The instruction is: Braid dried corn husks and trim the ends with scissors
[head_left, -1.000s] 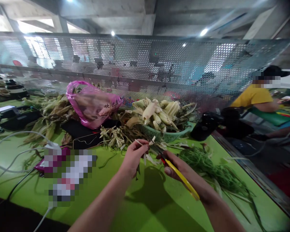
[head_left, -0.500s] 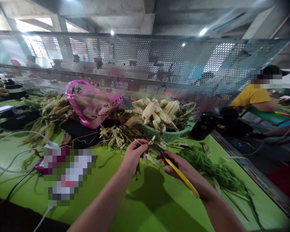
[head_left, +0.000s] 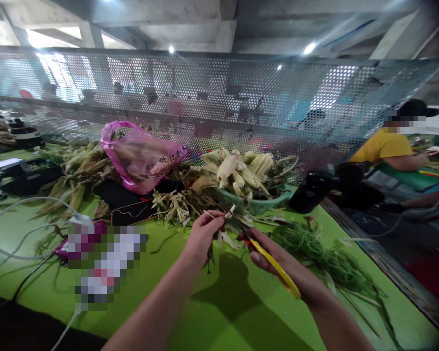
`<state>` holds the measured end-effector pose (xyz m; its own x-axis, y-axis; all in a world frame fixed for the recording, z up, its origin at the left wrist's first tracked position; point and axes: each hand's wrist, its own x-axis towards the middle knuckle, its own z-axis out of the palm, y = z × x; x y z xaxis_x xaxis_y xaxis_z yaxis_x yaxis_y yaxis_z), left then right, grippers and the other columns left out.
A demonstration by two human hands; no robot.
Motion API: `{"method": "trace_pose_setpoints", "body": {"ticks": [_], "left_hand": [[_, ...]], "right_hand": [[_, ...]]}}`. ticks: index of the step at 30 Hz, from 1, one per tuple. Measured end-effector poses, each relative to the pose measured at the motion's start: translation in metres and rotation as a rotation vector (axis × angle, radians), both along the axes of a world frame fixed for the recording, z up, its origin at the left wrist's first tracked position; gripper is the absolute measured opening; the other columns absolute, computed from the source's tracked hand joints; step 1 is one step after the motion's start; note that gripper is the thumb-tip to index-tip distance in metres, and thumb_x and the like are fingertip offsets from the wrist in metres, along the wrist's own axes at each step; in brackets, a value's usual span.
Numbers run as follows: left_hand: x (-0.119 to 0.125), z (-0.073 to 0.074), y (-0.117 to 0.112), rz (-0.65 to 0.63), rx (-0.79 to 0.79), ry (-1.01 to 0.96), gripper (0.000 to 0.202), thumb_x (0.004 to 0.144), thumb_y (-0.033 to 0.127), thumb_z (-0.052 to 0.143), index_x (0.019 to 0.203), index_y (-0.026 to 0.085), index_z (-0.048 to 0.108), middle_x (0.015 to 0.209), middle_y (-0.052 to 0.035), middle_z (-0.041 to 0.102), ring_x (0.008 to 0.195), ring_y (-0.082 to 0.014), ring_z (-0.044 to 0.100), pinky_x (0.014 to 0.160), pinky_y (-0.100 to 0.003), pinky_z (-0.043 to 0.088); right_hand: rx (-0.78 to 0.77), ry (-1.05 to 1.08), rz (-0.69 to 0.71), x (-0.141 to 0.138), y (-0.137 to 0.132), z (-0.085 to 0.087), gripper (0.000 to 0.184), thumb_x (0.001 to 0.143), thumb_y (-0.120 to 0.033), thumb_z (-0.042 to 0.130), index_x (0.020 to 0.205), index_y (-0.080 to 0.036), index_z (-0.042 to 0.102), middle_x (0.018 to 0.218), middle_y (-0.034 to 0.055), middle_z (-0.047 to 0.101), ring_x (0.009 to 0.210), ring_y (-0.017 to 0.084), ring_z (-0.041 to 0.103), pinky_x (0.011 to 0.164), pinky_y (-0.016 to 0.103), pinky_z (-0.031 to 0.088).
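Observation:
My left hand (head_left: 202, 237) pinches a thin pale strip of corn husk (head_left: 211, 215) above the green table (head_left: 223, 312). My right hand (head_left: 269, 253) grips yellow-handled scissors (head_left: 274, 265), whose blades point toward the strip just right of my left fingers. Pale husk scraps (head_left: 227, 239) lie on the table beneath both hands. Behind them stands a green basket (head_left: 258, 204) heaped with peeled corn ears (head_left: 237, 170).
A pink plastic bag (head_left: 139, 158) and unpeeled corn (head_left: 76, 170) lie at the back left. White cables (head_left: 18, 219) and a charger sit at left. Green stalk trimmings (head_left: 325, 258) spread at right. A perforated metal screen (head_left: 219, 97) backs the table. A person in yellow (head_left: 384, 146) sits far right.

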<state>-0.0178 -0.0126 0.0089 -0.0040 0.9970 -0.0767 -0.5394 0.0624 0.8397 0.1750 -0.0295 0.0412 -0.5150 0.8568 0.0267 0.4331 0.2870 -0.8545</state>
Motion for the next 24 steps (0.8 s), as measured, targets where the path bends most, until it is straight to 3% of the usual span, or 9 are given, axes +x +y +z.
{"method": "trace_pose_setpoints", "body": {"ticks": [7, 12, 18, 24], "left_hand": [[0.0, -0.002, 0.0, 0.011, 0.011, -0.002, 0.025, 0.065, 0.033, 0.074, 0.081, 0.018, 0.062, 0.064, 0.0038, 0.055, 0.054, -0.0072, 0.048, 0.053, -0.019, 0.036], [0.001, -0.001, 0.0, 0.008, 0.014, 0.019, 0.023, 0.067, 0.031, 0.073, 0.081, 0.017, 0.062, 0.064, 0.0033, 0.054, 0.054, -0.0064, 0.047, 0.053, -0.019, 0.035], [0.0, 0.002, -0.002, 0.011, 0.003, 0.027, 0.021, 0.067, 0.03, 0.072, 0.08, 0.017, 0.062, 0.063, 0.004, 0.053, 0.054, -0.0057, 0.046, 0.053, -0.018, 0.036], [0.0, 0.001, -0.001, -0.015, -0.02, 0.002, 0.023, 0.069, 0.032, 0.073, 0.084, 0.017, 0.064, 0.068, 0.0014, 0.058, 0.058, -0.0073, 0.051, 0.055, -0.019, 0.04]], "right_hand": [[0.0, -0.005, -0.002, 0.001, 0.0, -0.001, 0.053, 0.083, -0.058, 0.056, 0.123, -0.023, 0.056, 0.104, 0.0078, 0.063, 0.1, 0.028, 0.057, 0.085, 0.037, 0.047], [0.009, -0.012, 0.004, -0.001, 0.003, -0.001, 0.047, 0.082, -0.059, 0.056, 0.111, -0.022, 0.058, 0.1, 0.0072, 0.061, 0.097, 0.028, 0.056, 0.082, 0.036, 0.045], [0.004, 0.025, -0.058, -0.002, 0.008, -0.007, 0.037, 0.077, -0.054, 0.064, 0.095, -0.022, 0.064, 0.086, 0.0046, 0.063, 0.075, 0.021, 0.056, 0.064, 0.029, 0.044], [-0.052, 0.063, -0.157, -0.002, 0.01, -0.007, 0.028, 0.071, -0.047, 0.072, 0.083, -0.022, 0.066, 0.063, -0.0011, 0.055, 0.053, 0.013, 0.046, 0.048, 0.025, 0.037]]}}
